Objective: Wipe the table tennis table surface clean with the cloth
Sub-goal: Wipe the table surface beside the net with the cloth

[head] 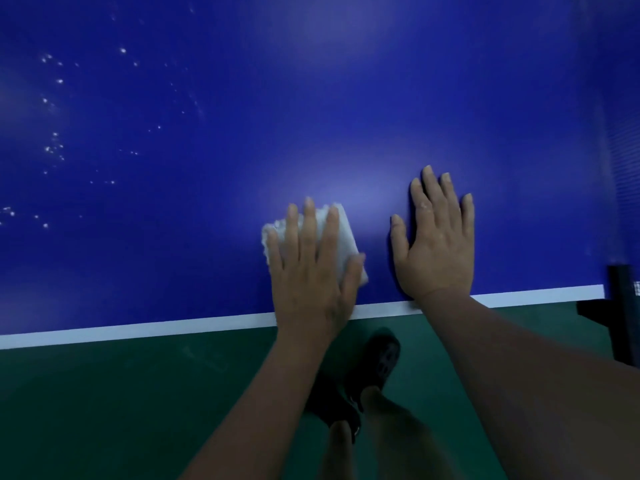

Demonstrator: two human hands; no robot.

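Note:
The blue table tennis table (pixel 311 98) fills the upper view, its white edge line (pixel 138 330) running along the near side. A folded white cloth (pixel 341 237) lies on the surface near that edge. My left hand (pixel 311 268) presses flat on the cloth with straight, spread fingers, covering most of it. My right hand (pixel 436 240) rests flat on the bare blue surface just right of the cloth, fingers spread. Small white specks or droplets (pixel 55 147) dot the table's left part.
The net and its black post clamp (pixel 620 306) stand at the right edge. Below the table edge lies green floor (pixel 121 410), with my legs and a black shoe (pixel 384 358) under my arms.

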